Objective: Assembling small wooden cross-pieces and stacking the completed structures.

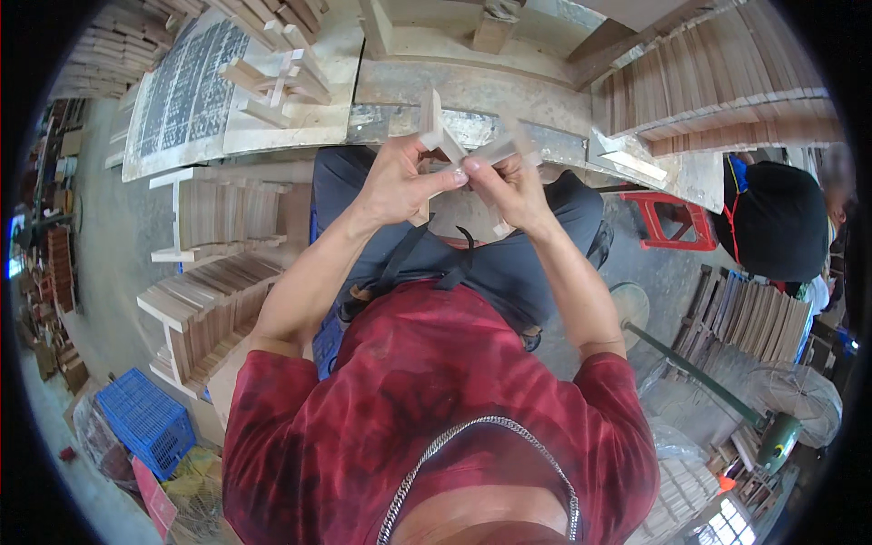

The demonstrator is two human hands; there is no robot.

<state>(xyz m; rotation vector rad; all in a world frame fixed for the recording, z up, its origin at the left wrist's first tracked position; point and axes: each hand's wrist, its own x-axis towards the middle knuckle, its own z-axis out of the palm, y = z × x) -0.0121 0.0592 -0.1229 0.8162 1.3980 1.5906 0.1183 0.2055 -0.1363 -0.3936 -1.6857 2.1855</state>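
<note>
Both hands meet over my lap at the bench's near edge, closed around pale wooden pieces. My left hand grips a pale wooden strip that stands up past its fingers, its thumb pointing toward the other hand. Right beside it, my right hand pinches another pale wooden piece, whose far end is smeared by motion. The pieces cross or touch between the hands; whether they are joined cannot be made out. Ends of wood also show beneath both hands.
On the workbench lie small wooden assemblies at left and a long row of strips at right. Stacked wood and a blue crate stand left. A red stool, a seated person and a fan are right.
</note>
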